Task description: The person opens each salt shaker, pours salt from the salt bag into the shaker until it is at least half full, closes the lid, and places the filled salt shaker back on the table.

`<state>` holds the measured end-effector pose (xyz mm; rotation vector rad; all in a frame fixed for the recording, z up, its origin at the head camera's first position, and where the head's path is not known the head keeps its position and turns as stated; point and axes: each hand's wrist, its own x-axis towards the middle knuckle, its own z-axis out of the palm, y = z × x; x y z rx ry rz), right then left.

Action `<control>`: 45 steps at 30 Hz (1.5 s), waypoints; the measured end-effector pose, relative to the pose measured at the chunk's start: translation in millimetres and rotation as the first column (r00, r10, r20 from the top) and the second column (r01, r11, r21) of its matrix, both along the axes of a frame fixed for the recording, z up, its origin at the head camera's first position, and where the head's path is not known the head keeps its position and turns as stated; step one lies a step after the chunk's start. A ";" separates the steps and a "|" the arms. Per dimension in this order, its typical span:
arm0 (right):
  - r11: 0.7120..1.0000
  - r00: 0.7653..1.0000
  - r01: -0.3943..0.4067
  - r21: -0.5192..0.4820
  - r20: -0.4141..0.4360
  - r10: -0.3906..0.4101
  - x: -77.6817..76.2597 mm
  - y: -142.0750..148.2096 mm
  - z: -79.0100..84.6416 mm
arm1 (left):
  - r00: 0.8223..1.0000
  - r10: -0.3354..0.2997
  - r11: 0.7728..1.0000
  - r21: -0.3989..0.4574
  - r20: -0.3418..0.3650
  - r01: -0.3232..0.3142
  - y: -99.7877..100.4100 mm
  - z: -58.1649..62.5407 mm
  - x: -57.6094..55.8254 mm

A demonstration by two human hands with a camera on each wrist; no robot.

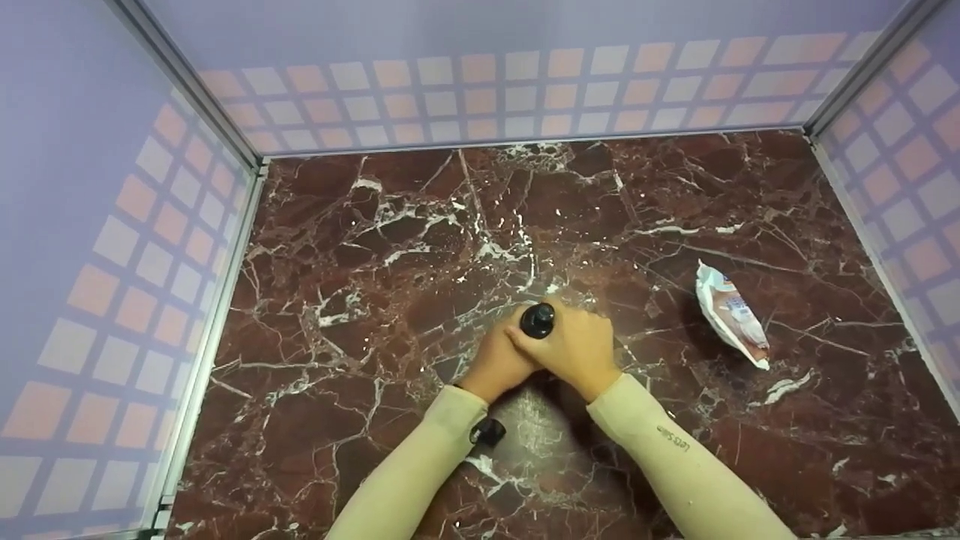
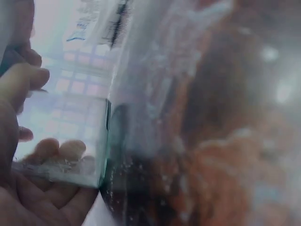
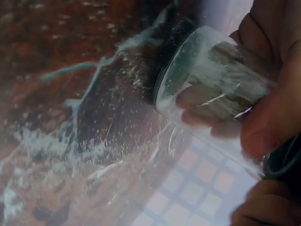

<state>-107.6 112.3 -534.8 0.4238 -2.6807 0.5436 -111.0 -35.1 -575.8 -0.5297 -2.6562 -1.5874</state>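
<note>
In the head view both hands grip a clear bottle with a black top (image 1: 537,321) near the front middle of the table. The left hand (image 1: 501,360) wraps it from the left, and the right hand (image 1: 581,345) curls round it from the right, its thumb close beside the black top. Most of the bottle is hidden by the hands there. The right wrist view shows its clear cylindrical wall (image 3: 211,80), with fingers visible through it and the right thumb (image 3: 263,127) pressed along it. Fingers (image 2: 70,148) also show through the clear wall in the left wrist view.
A brown and white packet (image 1: 731,315) lies on the dark red marble table (image 1: 315,450), right of the hands. Pale walls with a printed grid of squares (image 1: 480,97) enclose the back and sides. A small black device (image 1: 487,433) sits at the left wrist.
</note>
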 end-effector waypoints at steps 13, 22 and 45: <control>0.905 0.900 -0.425 0.019 -0.101 0.424 -27.3 21.5 -6.1 | 0.927 -0.365 0.926 -0.065 0.083 0.371 -21.6 5.0 -26.7; 0.852 0.807 -0.489 -0.188 0.272 0.524 -28.4 52.3 11.2 | 0.869 -0.478 0.877 0.027 0.130 0.479 -24.2 5.6 -32.7; 0.918 0.937 -0.300 -0.258 0.102 0.334 6.7 42.2 13.3 | 0.989 -0.143 0.986 -0.083 0.027 0.144 -26.6 22.8 -5.3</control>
